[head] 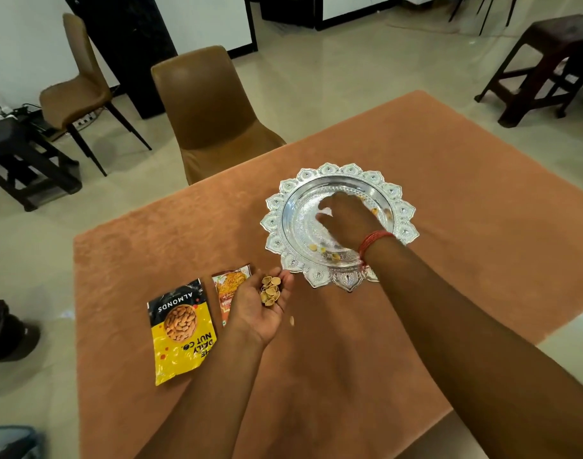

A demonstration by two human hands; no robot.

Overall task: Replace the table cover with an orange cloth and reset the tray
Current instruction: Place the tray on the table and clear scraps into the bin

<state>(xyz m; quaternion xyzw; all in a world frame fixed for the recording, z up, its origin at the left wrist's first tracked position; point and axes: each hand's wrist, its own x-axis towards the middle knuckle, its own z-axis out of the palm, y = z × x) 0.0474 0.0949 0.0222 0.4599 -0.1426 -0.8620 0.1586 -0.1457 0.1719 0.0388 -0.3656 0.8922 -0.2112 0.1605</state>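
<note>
Tray (277, 207) mid-cloth (449, 193), hands (346, 217) inside rim

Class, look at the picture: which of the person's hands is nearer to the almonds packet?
The left hand. It hovers palm-up, cupping shells, just right of the almonds packet. The right hand is farther off, reaching into the silver tray.

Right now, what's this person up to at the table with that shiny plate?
A person is working over a silver tray that sits on an orange cloth. The right hand reaches into the tray, where a few small shell-like pieces lie scattered. The left hand, palm up, cups a pile of the same pieces beside the tray. An almonds packet and a smaller orange packet lie flat on the cloth to the left.
</note>
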